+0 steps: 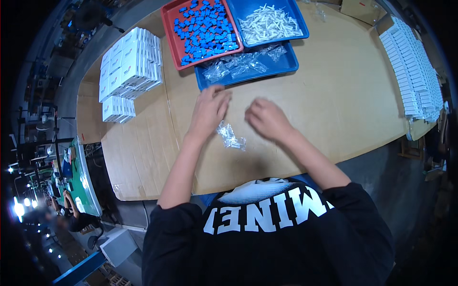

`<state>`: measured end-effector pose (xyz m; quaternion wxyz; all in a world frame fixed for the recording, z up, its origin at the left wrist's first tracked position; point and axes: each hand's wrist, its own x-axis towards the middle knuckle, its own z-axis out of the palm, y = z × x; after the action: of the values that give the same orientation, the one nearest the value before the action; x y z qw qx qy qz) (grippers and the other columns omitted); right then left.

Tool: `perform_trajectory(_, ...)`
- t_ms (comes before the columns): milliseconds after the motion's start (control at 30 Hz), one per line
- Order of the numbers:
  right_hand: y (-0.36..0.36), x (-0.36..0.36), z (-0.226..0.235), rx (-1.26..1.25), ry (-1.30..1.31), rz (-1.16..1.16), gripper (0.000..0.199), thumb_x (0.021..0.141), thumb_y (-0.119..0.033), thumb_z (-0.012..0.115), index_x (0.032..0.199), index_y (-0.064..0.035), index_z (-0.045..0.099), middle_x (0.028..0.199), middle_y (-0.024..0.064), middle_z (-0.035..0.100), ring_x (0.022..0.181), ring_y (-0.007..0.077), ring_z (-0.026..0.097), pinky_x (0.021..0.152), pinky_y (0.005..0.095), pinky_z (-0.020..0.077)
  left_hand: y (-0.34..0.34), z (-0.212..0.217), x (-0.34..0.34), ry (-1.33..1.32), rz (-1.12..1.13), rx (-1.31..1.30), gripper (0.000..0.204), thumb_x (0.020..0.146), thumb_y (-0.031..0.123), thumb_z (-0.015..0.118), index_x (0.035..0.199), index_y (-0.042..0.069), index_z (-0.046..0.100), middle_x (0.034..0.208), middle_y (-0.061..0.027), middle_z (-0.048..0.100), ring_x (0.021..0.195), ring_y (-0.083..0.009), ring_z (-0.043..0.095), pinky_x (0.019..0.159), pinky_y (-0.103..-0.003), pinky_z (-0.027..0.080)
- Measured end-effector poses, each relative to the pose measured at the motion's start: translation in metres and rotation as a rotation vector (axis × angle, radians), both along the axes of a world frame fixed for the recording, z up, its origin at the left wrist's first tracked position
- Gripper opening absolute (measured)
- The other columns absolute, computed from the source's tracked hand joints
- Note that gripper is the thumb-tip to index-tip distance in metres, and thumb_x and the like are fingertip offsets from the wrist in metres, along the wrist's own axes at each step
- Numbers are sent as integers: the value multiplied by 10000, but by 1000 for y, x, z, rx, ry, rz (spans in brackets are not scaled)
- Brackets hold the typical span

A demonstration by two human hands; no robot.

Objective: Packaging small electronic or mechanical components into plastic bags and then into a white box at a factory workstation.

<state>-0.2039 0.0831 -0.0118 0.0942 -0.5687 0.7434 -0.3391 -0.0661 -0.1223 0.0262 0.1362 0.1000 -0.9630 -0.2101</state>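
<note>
My left hand [210, 109] hovers over the cardboard-covered table, just short of the lower blue tray [269, 74]. Its fingers are bent and smeared by motion, so I cannot tell whether they hold anything. To its right, my right hand [269, 119] is closed, with fingers curled inward; whatever may be in them is hidden. Between my forearms lies a small clear plastic bag [231, 137] with white pieces inside, nearest to my left wrist. Loose clear plastic bags [238, 64] lie in the lower blue tray beyond my hands.
A red tray [172, 45] holds many blue plastic pieces; beside it, an upper blue tray [303, 24] holds slim white pieces. Stacked white boxes [129, 64] stand at left, more white boxes [412, 69] at far right. Another person [78, 217] is at lower left.
</note>
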Motion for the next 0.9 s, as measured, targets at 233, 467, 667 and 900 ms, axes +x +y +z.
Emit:
perform_trajectory(233,29,72,-1,109,-128,-1,220,841,-224,790,963,-69,694,979,106,640,918,326,644,814,479,509,51,2,104,-203,75,160,312,819,14,745,1118,103,724,1273,-147,570,1221,-361,545,1047,-452,461)
perform_trajectory(467,31,48,18,80,-663,-59,125,890,-94,733,992,-25,710,983,124,696,936,271,688,848,363,531,67,-20,110,-37,30,43,326,811,51,778,1119,153,747,1329,-126,566,1266,-343,523,1078,-467,443)
perform_trajectory(667,47,15,23,-168,-1197,-237,174,964,-70,733,1120,7,746,981,34,711,888,97,663,788,244,523,72,-42,100,154,12,169,184,915,56,723,1097,64,701,1215,-131,668,1235,-325,591,1061,-445,463)
perform_trajectory(900,56,3,10,-299,-1542,-248,191,1002,-105,697,1161,1,695,1100,113,749,919,156,702,841,305,567,100,-26,72,601,494,1980,210,1092,165,508,1255,34,533,1198,-95,657,1204,-269,628,1027,-437,547)
